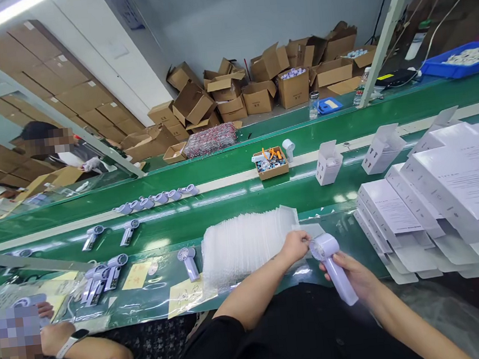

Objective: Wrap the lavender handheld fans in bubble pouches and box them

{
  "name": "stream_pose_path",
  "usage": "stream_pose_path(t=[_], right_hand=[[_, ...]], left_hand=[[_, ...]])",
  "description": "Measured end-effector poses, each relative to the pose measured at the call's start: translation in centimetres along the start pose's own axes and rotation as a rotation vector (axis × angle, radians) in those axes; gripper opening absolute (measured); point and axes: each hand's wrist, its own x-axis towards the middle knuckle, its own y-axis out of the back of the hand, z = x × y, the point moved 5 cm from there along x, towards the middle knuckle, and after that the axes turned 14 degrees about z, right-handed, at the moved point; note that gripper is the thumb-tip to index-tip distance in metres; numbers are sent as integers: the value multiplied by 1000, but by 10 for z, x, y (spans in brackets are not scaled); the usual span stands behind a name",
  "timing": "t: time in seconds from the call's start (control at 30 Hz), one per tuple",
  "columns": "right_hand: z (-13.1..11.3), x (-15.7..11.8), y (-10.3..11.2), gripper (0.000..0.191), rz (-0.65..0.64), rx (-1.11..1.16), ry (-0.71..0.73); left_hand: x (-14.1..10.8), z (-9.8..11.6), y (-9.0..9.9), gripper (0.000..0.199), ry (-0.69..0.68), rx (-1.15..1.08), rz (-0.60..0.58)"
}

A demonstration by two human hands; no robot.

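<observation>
Apparently partway: gripping one fan (337,276) in the right hand (355,275), at the near edge of the bench (166,260), right of the sleeves (246,246). Cannot tell the grip of the left hand (294,246), beside the fan's head. Seemingly assembled, not yet sleeved; at left, more fans (118,264) remaining.

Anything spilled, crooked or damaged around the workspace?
Two minor things: small white scraps lie loose on the green bench beside the stack of translucent sleeves, like stray litter, and the open cardboard boxes by the wall lean in a jumble. The handheld fan in the right hand shows no obvious damage.
</observation>
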Motion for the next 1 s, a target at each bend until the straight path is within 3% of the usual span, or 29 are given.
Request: stream_pose_path(t=[0.1,0.2,0.27,0.47,0.6,0.73,0.87,1.0], right_hand=[[-6,3,-11,35,-10,-69,59],[-3,2,-6,37,50,-184,59],[4,0,-1,36,88,-209,50],[13,-13,-4,39,136,-162,93],[9,-27,-17,45,100,-122,115],[8,-42,-25,38,102,-125,159],[14,-50,-25,32,133,-110,148],[17,-60,-28,29,157,-77,108]], left_hand=[[-10,6,1,20,28,-160,17],[-16,8,8,26,55,-257,81],[-20,12,14,23,2,-304,123],[-45,40,37,19,-657,-254,271],[-60,49,55,19,-861,-170,352],[-75,54,59,23,-997,-34,298],[-83,60,58,26,-989,29,278],[-83,67,56,24,-1130,93,88]])
